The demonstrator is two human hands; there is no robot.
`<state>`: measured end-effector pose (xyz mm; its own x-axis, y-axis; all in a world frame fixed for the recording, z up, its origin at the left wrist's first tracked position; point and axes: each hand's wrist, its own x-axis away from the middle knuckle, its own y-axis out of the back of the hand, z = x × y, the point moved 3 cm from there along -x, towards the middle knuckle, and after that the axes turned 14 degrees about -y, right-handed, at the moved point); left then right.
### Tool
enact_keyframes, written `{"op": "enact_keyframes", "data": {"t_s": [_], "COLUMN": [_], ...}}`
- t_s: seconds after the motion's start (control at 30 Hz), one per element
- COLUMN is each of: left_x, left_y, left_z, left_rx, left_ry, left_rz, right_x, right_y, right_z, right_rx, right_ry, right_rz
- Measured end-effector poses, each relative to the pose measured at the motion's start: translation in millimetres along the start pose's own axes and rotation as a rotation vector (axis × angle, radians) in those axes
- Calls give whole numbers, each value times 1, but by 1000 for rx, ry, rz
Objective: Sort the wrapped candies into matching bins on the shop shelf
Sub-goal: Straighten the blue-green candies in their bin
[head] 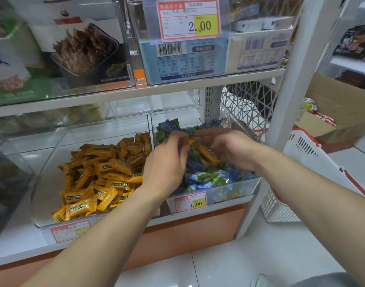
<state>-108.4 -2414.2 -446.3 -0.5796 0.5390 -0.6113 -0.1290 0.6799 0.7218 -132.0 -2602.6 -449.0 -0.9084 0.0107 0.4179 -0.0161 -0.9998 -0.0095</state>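
Head view: both hands reach into the blue-and-green candy bin (239, 186).
Left hand (167, 162): fingers curled, pinching a stray orange candy (188, 141) at its upper end.
Right hand (231, 150): fingers bent over a second orange candy (208, 154); whether it has a grip, I cannot tell.
Orange candy bin (53, 154): just left of the left hand and holding matching wrappers, so probably where the strays belong.
Handling: probably light, crinkly and slick; best pinched by the crimped end or across the body.
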Motion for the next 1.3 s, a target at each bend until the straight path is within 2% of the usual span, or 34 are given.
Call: {"op": "enact_keyframes", "data": {"t_s": [0.13,0.3,0.37,0.43,0.5,0.73,0.87,0.93,1.03,1.13,1.2,1.3], "left_x": [0,-1,0,0,1,1,1,2,2,-1,-5,-12], "left_y": [-1,-1,-1,0,0,0,1,1,2,5,9,16], "left_z": [-2,0,1,2,4,7,7,8,8,7,6,2], "left_rx": [-65,-124,-123,-119,-117,-96,-78,-82,-57,68,169,379], "left_ry": [-22,-42,-52,-60,-68,-78,-90,-103,-96,-13,56,182], "left_rz": [25,72,82,89,92,96,105,105,104,75,36,-58], "right_x": [-2,-6,-7,-4,-2,-3,3,4,4,7,12,21], "right_y": [-3,-4,-3,0,4,0,-3,-4,-2,6,12,6], "right_z": [-7,-10,-10,-11,-13,-15,-9,-8,-6,3,12,24], "right_rx": [260,452,450,452,526,634,922,980,895,726,541,154], "right_ry": [75,89,34,-17,-2,28,11,20,70,165,226,277], "right_rz": [-107,-137,-93,18,77,-17,-40,-53,-133,-266,-361,-345]}}
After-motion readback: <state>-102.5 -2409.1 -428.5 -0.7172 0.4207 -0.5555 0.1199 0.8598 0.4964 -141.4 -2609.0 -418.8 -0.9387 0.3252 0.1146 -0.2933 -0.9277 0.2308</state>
